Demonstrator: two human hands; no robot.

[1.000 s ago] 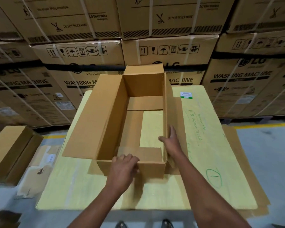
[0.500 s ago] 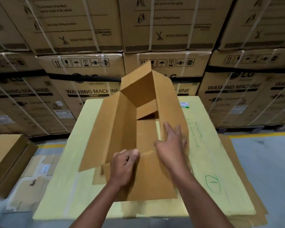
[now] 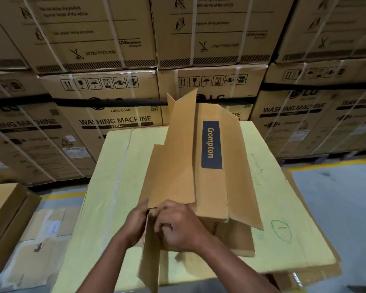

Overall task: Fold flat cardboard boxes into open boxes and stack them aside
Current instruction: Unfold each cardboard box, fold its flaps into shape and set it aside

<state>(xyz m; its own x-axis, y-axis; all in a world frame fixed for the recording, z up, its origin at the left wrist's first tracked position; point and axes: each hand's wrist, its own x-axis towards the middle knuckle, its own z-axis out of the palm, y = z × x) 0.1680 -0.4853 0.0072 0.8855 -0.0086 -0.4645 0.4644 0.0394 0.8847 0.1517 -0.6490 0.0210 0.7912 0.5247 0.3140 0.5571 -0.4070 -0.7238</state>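
A long brown cardboard box (image 3: 211,187) with a dark blue "Crompton" label lies tipped on its side on the yellow sheet (image 3: 118,187), its loose flaps sticking up and out. My left hand (image 3: 135,224) grips the near end flap from the left. My right hand (image 3: 180,225) is closed on the same near end from the right, its fingers curled over the cardboard edge. The two hands almost touch. The box's inside is hidden from this angle.
Strapped washing-machine cartons (image 3: 118,115) form a wall behind the work surface. A folded brown box (image 3: 6,216) stands at the left, with flat cardboard pieces (image 3: 42,240) on the grey floor beside it. Yellow floor tape (image 3: 334,163) runs at the right.
The box, open side up a second ago, has been lifted and rolled onto its side so the label shows. Both hands moved together onto its near end.
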